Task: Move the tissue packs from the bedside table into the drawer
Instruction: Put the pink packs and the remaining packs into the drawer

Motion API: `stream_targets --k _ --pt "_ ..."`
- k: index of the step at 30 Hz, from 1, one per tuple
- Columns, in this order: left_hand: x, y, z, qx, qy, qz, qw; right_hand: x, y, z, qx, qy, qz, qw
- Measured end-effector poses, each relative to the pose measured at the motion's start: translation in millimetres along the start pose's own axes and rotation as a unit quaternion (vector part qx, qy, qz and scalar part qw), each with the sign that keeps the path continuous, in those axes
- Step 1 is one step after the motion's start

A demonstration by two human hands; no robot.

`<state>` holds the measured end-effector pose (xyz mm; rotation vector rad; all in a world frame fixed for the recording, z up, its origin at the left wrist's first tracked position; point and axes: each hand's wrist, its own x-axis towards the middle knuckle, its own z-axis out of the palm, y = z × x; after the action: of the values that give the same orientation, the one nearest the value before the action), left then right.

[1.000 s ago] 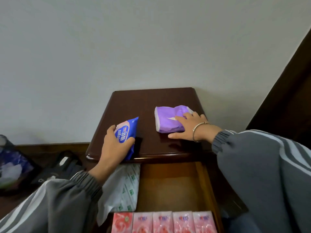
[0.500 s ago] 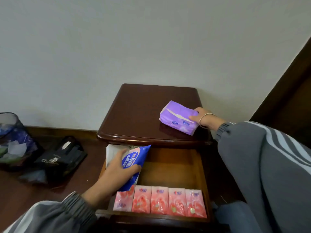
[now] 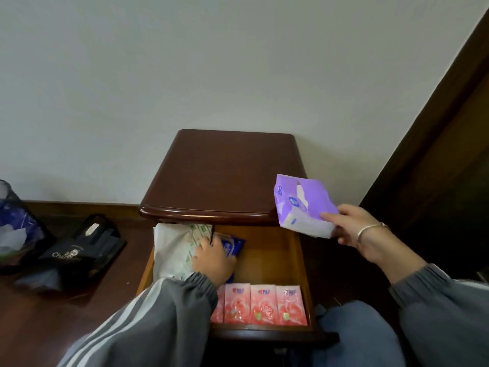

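Observation:
The dark wooden bedside table (image 3: 225, 178) has nothing on its top. Below it the drawer (image 3: 275, 260) is pulled out. My left hand (image 3: 213, 260) is inside the drawer, resting on the blue tissue pack (image 3: 234, 245), which lies beside a white pack (image 3: 174, 250). A row of pink tissue packs (image 3: 262, 304) lines the drawer's front. My right hand (image 3: 357, 231) holds the purple tissue pack (image 3: 301, 205) in the air, off the table's right front corner and above the drawer's right side.
A black bag (image 3: 79, 250) lies on the wooden floor left of the table, and a dark mesh bin (image 3: 13, 223) stands at the far left. A dark wooden panel (image 3: 436, 154) rises on the right. My knee (image 3: 354, 329) is by the drawer's front right corner.
My left hand has pushed the blue pack down into the drawer. My right hand has lifted the purple pack off the table top and carried it right and forward.

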<state>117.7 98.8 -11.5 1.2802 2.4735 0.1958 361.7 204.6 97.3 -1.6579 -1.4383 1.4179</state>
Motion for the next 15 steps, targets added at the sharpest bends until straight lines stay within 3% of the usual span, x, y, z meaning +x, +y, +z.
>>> stream_targets --k 6,9,13,15 --pt "2.3 -23.7 23.3 0.065 -0.096 0.158 0.981 -67.5 31.4 -2.4 -0.069 -0.092 -0.011 0.993" --pt "0.3 -31.4 18.6 0.047 -0.114 0.155 0.98 -70.6 45.9 23.3 -0.101 -0.128 0.01 0.987" --pt "-4.8 -31.5 6.8 0.021 -0.111 0.165 0.98 -52.7 63.8 61.1 -0.14 -0.066 -0.002 0.988" --pt "-7.2 -34.6 1.3 0.033 -0.064 0.171 0.983 -43.1 67.1 76.6 -0.158 -0.022 -0.022 0.987"
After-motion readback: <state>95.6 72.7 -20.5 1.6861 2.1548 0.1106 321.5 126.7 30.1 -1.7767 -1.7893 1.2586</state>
